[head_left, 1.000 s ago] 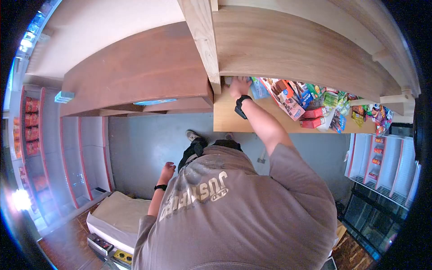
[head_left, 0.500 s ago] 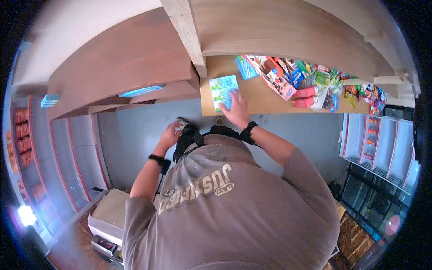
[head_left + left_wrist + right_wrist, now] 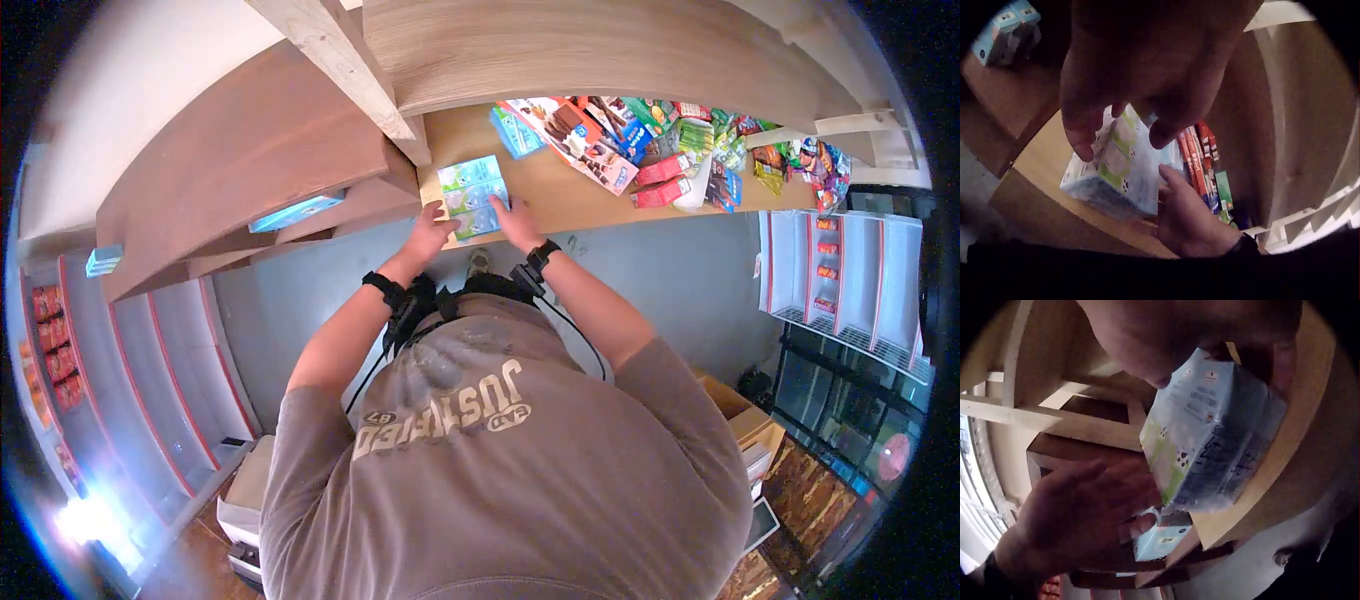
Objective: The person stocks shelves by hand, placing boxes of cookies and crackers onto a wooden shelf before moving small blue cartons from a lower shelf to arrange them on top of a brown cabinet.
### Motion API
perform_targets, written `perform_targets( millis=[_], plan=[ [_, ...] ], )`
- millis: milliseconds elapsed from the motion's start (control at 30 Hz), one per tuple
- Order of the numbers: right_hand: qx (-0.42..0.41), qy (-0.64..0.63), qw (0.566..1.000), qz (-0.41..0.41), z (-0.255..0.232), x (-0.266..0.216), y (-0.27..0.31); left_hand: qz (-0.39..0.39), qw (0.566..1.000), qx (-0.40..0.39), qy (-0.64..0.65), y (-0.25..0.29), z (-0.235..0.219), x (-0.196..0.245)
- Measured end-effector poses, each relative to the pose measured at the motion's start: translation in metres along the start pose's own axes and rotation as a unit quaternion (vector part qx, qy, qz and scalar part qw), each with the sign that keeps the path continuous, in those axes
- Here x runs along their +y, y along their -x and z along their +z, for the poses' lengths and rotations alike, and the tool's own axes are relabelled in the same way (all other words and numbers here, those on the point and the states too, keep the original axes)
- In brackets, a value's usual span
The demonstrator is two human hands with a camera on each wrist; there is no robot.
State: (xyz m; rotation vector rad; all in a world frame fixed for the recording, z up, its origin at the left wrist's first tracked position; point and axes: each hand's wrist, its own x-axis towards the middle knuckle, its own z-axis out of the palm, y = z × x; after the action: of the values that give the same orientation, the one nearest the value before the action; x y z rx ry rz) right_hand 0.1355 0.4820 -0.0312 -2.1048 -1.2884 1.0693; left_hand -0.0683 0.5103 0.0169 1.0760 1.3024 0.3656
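Note:
A plastic-wrapped, light blue and green pack (image 3: 470, 192), a bundle of tissue packs by its look, rests near the left front of the wooden shelf. My right hand (image 3: 518, 226) grips its right side, the thumb along the top edge and the other fingers partly hidden. At the opposite side my left hand (image 3: 429, 235) is close against it; in the right wrist view the left hand's fingers (image 3: 1116, 481) stretch straight toward the pack (image 3: 1200, 431), thumb apart. Paw prints show on the wrapping in the left wrist view.
Behind the pack lies another blue pack (image 3: 517, 133). Snack boxes (image 3: 580, 140), red boxes (image 3: 662, 182) and several bags crowd the shelf to the right. A wooden upright (image 3: 340, 70) and upper board (image 3: 620, 55) border it. Blue packs (image 3: 297, 212) sit in the brown shelving at left.
My right hand has come back from deep in the shelf, bringing the tissue pack toward the front. My left hand has risen from beside the body to the pack's left side.

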Motion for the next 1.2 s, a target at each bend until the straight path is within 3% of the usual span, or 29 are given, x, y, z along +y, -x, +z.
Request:
perform_targets(
  millis=[33, 67, 133, 167, 233, 367, 433, 500, 567, 633, 667, 867, 933, 967, 1000, 1033, 1067, 1200],
  plan=[
    [-0.037, 0.003, 0.999, 0.014, 0.0, -0.002, -0.001, -0.035, 0.998, -0.016, 0.042, 0.003, -0.001, 0.004],
    [-0.037, 0.001, 0.999, 0.013, 0.0, -0.003, -0.002, -0.035, 0.998, -0.015, 0.041, 0.006, -0.004, 0.009],
    [-0.06, -0.071, 0.995, 0.031, 0.0, -0.01, -0.001, -0.034, 0.992, -0.106, 0.065, 0.011, -0.01, 0.015],
    [-0.061, -0.072, 0.995, 0.029, -0.001, -0.012, 0.001, -0.033, 0.992, -0.104, 0.065, 0.012, -0.011, 0.013],
    [-0.098, -0.263, 0.96, -0.001, -0.019, -0.031, 0.015, -0.046, 0.983, -0.104, 0.143, 0.012, -0.011, 0.011],
    [-0.131, -0.248, 0.959, 0.03, -0.032, -0.035, 0.016, -0.04, 0.987, -0.078, 0.134, 0.02, -0.009, 0.014],
    [-0.202, -0.265, 0.941, 0.054, -0.037, -0.032, 0.009, -0.035, 0.984, -0.092, 0.149, 0.018, -0.015, 0.012],
    [-0.193, -0.274, 0.941, 0.053, -0.011, 0.0, -0.01, -0.039, 0.981, -0.092, 0.169, 0.02, -0.019, 0.012],
    [-0.186, -0.285, 0.939, 0.051, -0.006, 0.001, -0.011, -0.043, 0.977, -0.09, 0.187, 0.024, -0.025, 0.012],
    [-0.263, -0.341, 0.898, 0.092, -0.028, -0.031, 0.008, -0.074, 0.968, -0.094, 0.219, 0.027, -0.032, 0.013],
    [-0.264, -0.341, 0.898, 0.09, -0.028, -0.034, 0.007, -0.074, 0.969, -0.092, 0.219, 0.03, -0.033, 0.016],
    [-0.209, -0.273, 0.939, 0.034, -0.028, -0.036, -0.001, -0.084, 0.96, -0.153, 0.219, 0.042, -0.032, 0.012],
    [-0.128, -0.131, 0.982, -0.048, -0.042, -0.053, 0.007, -0.063, 0.961, -0.145, 0.228, 0.041, -0.038, 0.0],
    [-0.126, -0.132, 0.982, -0.048, -0.041, -0.05, 0.009, -0.062, 0.961, -0.146, 0.227, 0.042, -0.043, -0.006],
    [-0.032, -0.024, 0.991, -0.127, -0.039, -0.044, 0.01, -0.056, 0.965, -0.121, 0.226, 0.046, -0.05, -0.009],
    [0.062, 0.084, 0.974, -0.202, -0.039, -0.037, 0.011, -0.05, 0.968, -0.096, 0.226, 0.049, -0.057, -0.013],
    [0.036, 0.153, 0.96, -0.23, -0.045, -0.029, 0.01, -0.05, 0.968, -0.096, 0.226, 0.052, -0.065, -0.017],
    [0.064, 0.2, 0.936, -0.281, -0.067, -0.027, 0.018, -0.076, 0.987, -0.051, 0.129, 0.062, -0.087, -0.034]
  ],
)
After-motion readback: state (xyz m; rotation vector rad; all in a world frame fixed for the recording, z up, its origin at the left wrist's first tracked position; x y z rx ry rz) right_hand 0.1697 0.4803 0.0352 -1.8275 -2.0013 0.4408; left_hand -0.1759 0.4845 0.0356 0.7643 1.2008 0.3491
